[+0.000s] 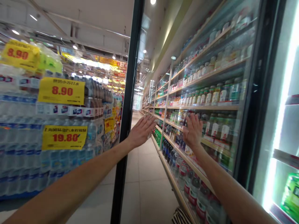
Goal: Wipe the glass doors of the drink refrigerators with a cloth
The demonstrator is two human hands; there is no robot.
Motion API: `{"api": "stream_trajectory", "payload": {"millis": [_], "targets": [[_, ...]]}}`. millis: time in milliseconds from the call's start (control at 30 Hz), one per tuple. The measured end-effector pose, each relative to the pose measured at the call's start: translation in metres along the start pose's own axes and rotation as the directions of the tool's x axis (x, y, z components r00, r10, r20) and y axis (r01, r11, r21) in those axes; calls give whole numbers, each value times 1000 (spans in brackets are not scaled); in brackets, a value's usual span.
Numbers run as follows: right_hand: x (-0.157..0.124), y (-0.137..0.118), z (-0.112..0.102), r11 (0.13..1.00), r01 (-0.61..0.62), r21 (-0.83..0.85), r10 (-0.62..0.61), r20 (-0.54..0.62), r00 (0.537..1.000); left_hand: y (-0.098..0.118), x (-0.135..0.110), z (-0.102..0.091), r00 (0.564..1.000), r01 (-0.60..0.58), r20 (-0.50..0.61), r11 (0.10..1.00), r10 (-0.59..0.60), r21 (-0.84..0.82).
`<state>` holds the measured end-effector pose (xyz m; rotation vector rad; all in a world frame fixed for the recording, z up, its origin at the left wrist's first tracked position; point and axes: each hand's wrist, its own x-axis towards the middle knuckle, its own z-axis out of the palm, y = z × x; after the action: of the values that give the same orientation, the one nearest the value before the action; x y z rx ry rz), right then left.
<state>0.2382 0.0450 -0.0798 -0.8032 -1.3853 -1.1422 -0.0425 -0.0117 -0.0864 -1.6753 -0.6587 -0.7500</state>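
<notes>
A tall glass door (151, 174) in a black frame stands swung out in front of me. My left hand (143, 130) is raised near its left frame bar, palm toward the glass and fingers stretched out. Further right, my right hand (193, 130) is up at the pane with its fingers extended and slightly apart. Neither hand holds anything. Both look to be at or against the glass, but I cannot tell how firmly they touch it. Shelves of bottled drinks (210, 96) show through or in the pane behind my hands.
At the right edge is a lit cooler interior with a bright light strip (280, 102) and a green package (291, 193). Stacked packs of bottled water (21, 155) with yellow price signs (62, 91) stand on the left. Pale floor tiles (149, 161) run down the aisle.
</notes>
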Motion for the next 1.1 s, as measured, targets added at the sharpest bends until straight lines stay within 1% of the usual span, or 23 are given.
{"api": "stream_trajectory", "payload": {"millis": [33,67,100,167,200,233,267,333,400,467,533,633,667,700,733,800,833,867,900,933,1000,1067,1100], "targets": [[0,-1,0,1000,-3,-3,3,3,1000,1,2,0,999,35,-9,999,-35,-3],[0,-2,-1,1000,-9,-7,9,8,1000,3,2,-1,1000,8,-1,1000,-8,-12],[1,-3,-2,1000,-19,-10,19,14,1000,7,-1,-1,997,-70,17,997,70,-25],[1,-6,-4,999,-33,-20,34,26,999,15,-7,0,961,-268,59,962,271,-48],[1,-8,-6,999,-29,-21,30,32,999,17,-8,0,943,-321,69,946,324,-50],[1,-11,-7,1000,-13,-20,14,43,999,16,-7,1,944,-322,68,946,324,-42],[0,-14,-8,1000,12,-14,-11,58,998,14,-4,2,961,-272,52,962,273,-27],[-5,-23,-9,997,73,9,-74,85,994,5,8,3,994,-109,-1,994,109,-1],[-10,-32,-9,993,115,38,-119,107,987,1,18,4,999,17,-45,1000,-16,2],[-16,-40,-8,991,124,53,-130,115,985,7,17,6,999,18,-45,1000,-19,-15],[-20,-46,-7,992,117,55,-123,118,985,19,5,9,994,-111,-7,993,111,-43],[-23,-48,-5,993,107,48,-112,123,986,31,-9,10,929,-362,47,928,367,-95],[-23,-48,-5,993,105,46,-110,127,986,29,-9,10,909,-405,55,908,413,-108],[-22,-47,-5,994,104,42,-109,127,986,23,-6,9,909,-406,53,907,414,-114],[-22,-47,-5,994,104,39,-108,125,986,16,-1,7,930,-360,42,927,366,-110],[-22,-46,-5,994,104,36,-108,119,987,0,12,4,991,-136,-18,987,135,-83],[-22,-47,-5,994,102,38,-106,120,987,-5,16,3,998,-1,-55,997,-3,-71],[-22,-47,-5,994,99,41,-103,125,987,-7,17,2,991,105,-83,992,-110,-63],[-22,-47,-5,995,95,44,-100,129,987,-6,15,1,983,149,-96,987,-154,-58],[-22,-48,-6,995,92,45,-97,134,986,-2,10,1,988,122,-91,991,-127,-54],[-22,-49,-6,995,86,41,-91,138,986,11,-4,3,995,-87,-47,995,85,-54],[-22,-49,-6,995,87,38,-92,132,987,17,-11,4,957,-291,-2,954,291,-68],[-22,-49,-6,995,89,38,-94,128,987,16,-9,5,947,-321,10,944,322,-71]]}}
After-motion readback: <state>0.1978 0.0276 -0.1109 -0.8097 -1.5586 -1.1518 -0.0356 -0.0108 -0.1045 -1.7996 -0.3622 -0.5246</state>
